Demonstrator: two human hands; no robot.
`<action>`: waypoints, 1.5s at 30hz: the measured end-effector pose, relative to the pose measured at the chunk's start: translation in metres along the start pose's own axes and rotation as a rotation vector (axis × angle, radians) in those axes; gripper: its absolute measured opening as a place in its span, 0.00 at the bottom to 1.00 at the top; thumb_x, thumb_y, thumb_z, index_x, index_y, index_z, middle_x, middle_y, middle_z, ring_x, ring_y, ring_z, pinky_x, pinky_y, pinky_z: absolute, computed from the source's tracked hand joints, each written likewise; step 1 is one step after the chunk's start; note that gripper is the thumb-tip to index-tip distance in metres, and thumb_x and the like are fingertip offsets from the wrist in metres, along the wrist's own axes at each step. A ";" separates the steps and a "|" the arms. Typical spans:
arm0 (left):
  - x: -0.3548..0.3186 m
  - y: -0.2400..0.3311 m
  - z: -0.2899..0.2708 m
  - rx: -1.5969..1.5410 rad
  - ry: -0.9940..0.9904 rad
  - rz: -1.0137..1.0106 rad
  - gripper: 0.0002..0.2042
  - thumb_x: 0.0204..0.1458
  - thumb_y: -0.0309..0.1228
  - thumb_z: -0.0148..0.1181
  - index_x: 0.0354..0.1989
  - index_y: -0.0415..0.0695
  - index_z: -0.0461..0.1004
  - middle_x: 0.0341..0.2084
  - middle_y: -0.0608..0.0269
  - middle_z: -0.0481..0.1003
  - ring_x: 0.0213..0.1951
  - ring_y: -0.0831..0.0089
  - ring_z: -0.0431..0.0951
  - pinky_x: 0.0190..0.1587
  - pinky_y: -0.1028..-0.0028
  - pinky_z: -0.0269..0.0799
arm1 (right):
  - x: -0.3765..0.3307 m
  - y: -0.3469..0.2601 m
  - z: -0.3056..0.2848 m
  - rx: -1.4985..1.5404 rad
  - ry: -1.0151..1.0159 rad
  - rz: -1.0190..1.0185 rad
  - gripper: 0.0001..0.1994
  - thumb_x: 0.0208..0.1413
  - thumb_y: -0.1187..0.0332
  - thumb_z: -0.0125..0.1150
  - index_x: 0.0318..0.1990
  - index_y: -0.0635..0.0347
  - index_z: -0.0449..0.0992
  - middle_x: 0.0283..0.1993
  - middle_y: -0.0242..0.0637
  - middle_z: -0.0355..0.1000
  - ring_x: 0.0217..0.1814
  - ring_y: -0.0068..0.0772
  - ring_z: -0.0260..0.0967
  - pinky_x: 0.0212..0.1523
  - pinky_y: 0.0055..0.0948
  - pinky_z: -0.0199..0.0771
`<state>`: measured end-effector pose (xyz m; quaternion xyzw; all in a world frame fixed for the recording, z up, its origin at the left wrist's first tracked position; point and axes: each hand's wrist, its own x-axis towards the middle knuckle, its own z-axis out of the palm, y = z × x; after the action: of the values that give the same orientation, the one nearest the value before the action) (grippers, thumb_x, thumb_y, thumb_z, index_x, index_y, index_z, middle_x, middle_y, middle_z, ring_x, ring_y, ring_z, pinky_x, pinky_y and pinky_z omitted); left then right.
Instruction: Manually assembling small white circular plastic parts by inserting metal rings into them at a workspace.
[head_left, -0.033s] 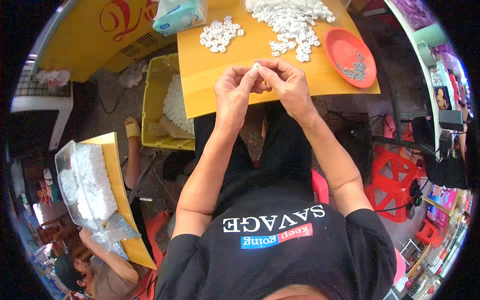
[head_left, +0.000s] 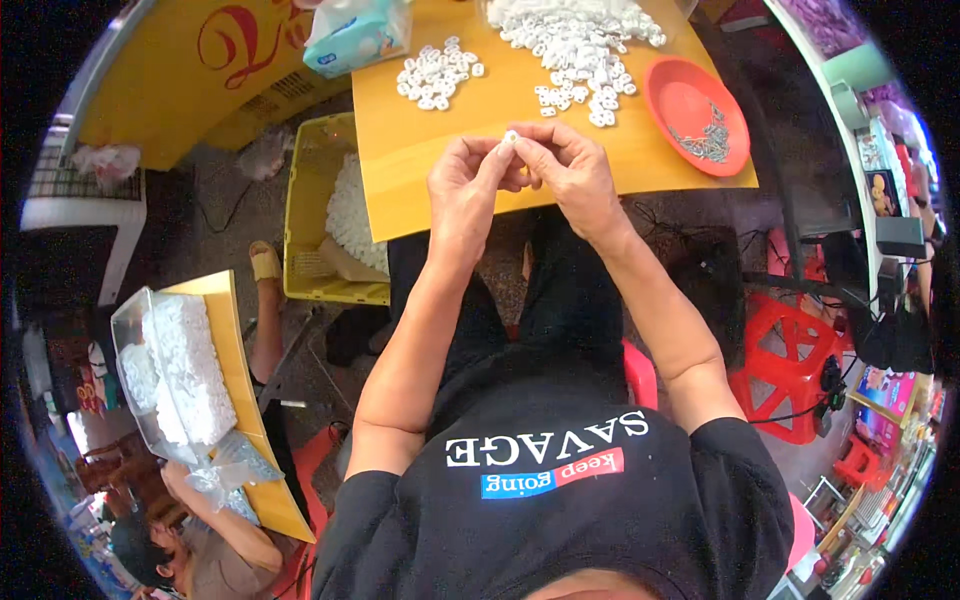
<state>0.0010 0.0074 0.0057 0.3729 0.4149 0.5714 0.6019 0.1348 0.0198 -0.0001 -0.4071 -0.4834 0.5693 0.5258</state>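
Observation:
My left hand (head_left: 465, 185) and my right hand (head_left: 572, 170) meet over the near edge of a yellow table (head_left: 420, 180). Together their fingertips pinch a small white plastic piece (head_left: 511, 138). Further back on the table lie a small pile of white pieces (head_left: 437, 75) and a much larger pile of the same pieces (head_left: 575, 35). To the right of my right hand stands a red dish (head_left: 690, 95) with several small metal parts (head_left: 708, 143) in it.
A light blue tissue pack (head_left: 355, 35) lies at the table's far left. A yellow crate (head_left: 305, 215) with white pieces stands on the floor to the left. Another person (head_left: 200, 540) at lower left handles a clear bag of white pieces (head_left: 180, 370). Red stools (head_left: 790, 370) stand at the right.

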 end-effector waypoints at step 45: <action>0.002 0.001 -0.074 0.642 0.280 0.480 0.11 0.57 0.24 0.55 0.48 0.36 0.72 0.39 0.60 0.75 0.40 0.75 0.74 0.43 0.76 0.70 | 0.068 0.017 -0.066 -1.406 -0.025 -0.480 0.07 0.53 0.64 0.61 0.33 0.57 0.78 0.33 0.35 0.72 0.32 0.39 0.74 0.34 0.34 0.74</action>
<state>-0.0679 0.0081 -0.0210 0.5464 0.5510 0.5823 0.2427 0.1876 0.0959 -0.0273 -0.5243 -0.8154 -0.0008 0.2456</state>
